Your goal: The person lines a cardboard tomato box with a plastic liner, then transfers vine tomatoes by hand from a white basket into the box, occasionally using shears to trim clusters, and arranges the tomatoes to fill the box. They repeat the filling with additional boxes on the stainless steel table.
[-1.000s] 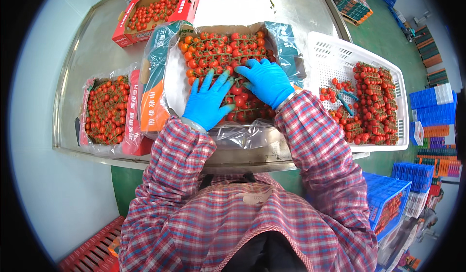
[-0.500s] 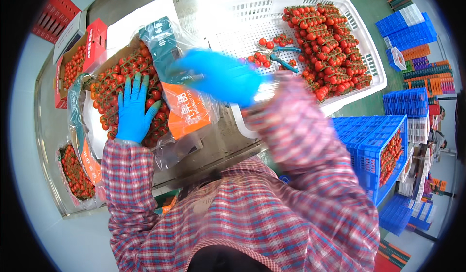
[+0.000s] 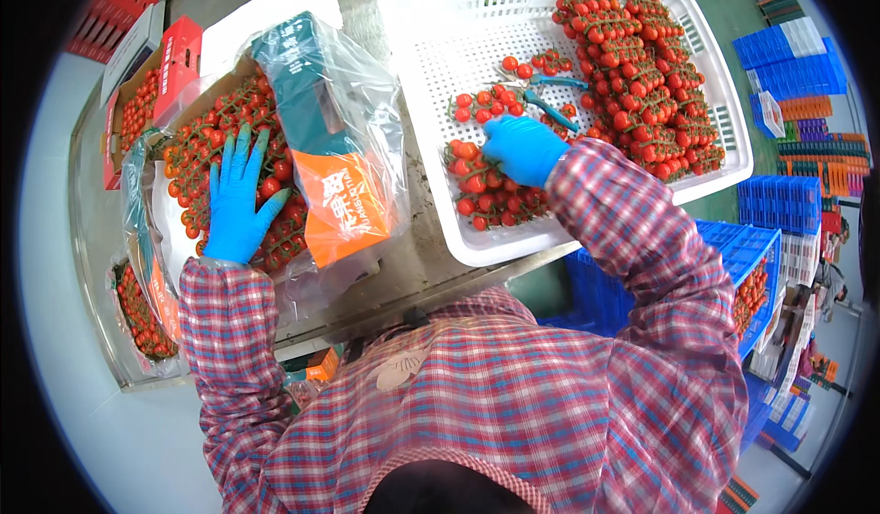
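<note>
In a blue glove, my left hand (image 3: 236, 204) lies flat with fingers spread on vine cherry tomatoes (image 3: 202, 129) in an open carton. The carton's teal and orange lid flap (image 3: 321, 138), wrapped in clear film, is folded out to the right. My right hand (image 3: 524, 150), also gloved, is inside the white plastic basket (image 3: 477, 255). Its fingers are curled on the top of a cherry tomato bunch (image 3: 486, 193) near the basket's front left. Just beyond that hand lie teal-handled snips (image 3: 550, 109) beside loose cherry tomatoes (image 3: 484, 105).
Stacked tomato bunches (image 3: 642, 83) fill the basket's right side. A red carton of tomatoes (image 3: 137, 115) stands at the far left, another tomato pack (image 3: 142, 317) at the near left. Blue crates (image 3: 756, 257) stand to the right, beyond the metal table (image 3: 412, 276).
My right hand has moved right, from over the lid flap into the basket, onto the tomato bunch. My left hand stays on the tomatoes in the carton. The view has shifted slightly.
</note>
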`<state>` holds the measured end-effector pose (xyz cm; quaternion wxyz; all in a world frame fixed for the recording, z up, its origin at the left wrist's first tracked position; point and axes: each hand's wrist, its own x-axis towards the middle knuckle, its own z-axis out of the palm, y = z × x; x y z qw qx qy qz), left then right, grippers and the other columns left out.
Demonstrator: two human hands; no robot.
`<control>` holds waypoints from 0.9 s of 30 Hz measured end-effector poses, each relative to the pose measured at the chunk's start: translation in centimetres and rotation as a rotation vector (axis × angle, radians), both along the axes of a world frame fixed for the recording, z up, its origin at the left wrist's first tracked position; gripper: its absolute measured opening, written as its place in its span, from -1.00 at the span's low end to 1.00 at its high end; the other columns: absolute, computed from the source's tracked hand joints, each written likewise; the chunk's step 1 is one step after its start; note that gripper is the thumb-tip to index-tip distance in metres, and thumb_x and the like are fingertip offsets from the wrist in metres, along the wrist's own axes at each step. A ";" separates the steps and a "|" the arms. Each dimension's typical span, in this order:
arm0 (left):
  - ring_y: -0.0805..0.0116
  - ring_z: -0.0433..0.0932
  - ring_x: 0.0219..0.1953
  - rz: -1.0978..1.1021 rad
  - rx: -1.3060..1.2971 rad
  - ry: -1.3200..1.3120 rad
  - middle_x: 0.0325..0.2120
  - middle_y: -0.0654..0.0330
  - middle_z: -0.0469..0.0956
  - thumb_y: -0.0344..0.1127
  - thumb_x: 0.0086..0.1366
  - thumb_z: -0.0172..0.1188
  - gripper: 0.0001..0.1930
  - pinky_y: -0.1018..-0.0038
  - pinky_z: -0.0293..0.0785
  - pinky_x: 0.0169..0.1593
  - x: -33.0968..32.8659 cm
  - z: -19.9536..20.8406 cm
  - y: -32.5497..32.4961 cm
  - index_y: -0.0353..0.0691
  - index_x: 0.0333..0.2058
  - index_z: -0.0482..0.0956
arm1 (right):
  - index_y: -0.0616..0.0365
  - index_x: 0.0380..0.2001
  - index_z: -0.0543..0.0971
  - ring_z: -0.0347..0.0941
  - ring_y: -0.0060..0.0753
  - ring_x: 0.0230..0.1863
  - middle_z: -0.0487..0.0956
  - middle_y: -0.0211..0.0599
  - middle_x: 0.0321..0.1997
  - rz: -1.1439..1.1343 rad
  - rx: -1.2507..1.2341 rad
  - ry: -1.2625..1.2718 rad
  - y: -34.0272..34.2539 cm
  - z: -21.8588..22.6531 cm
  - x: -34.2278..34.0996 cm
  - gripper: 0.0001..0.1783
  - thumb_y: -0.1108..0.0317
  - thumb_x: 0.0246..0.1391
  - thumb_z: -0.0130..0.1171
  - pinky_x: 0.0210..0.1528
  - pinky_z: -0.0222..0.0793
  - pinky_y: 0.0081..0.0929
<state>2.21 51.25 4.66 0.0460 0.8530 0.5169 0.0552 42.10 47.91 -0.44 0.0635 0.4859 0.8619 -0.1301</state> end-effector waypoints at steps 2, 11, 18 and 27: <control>0.07 -0.17 0.33 0.086 0.052 -0.117 0.30 0.10 -0.12 -0.23 0.15 0.12 -0.33 0.10 -0.22 0.30 1.4 2.0 -1.3 -0.11 0.23 0.10 | 0.10 -0.45 0.55 0.47 -0.21 -0.32 0.50 -0.25 -0.36 -0.194 -0.081 0.388 0.3 2.7 1.2 -0.87 0.46 -0.19 0.18 -0.27 0.40 -0.36; 0.17 0.20 0.20 -0.123 -1.299 -1.974 0.19 0.01 0.15 -0.17 0.36 -0.17 -0.44 0.28 0.11 0.24 14.7 4.8 -8.8 -0.34 0.23 -0.04 | 0.29 -0.27 0.49 0.47 -0.58 -0.48 0.54 -0.30 -0.37 -0.552 -0.555 1.507 -6.4 13.7 -7.0 -0.84 0.49 0.04 0.12 -0.48 0.38 -0.69; -0.23 0.11 0.19 -0.170 -1.533 -2.164 0.22 -0.12 0.02 0.20 0.32 -0.39 -0.34 -0.03 0.13 0.19 13.6 4.6 -8.6 -0.07 0.26 -0.07 | 0.30 -0.13 0.44 0.49 -0.52 -0.40 0.56 -0.20 -0.21 -0.699 -0.254 1.515 -10.0 13.9 -6.7 -0.75 0.52 0.14 -0.12 -0.37 0.36 -0.66; -0.21 0.10 0.20 -0.136 -1.625 -2.214 0.22 -0.10 0.04 0.23 0.30 -0.38 -0.32 -0.05 0.11 0.19 14.0 4.7 -8.8 -0.07 0.26 -0.07 | 0.30 -0.18 0.46 0.47 -0.48 -0.43 0.56 -0.17 -0.27 -0.774 -0.262 1.637 -12.9 11.4 -7.6 -0.77 0.38 0.13 0.02 -0.35 0.39 -0.59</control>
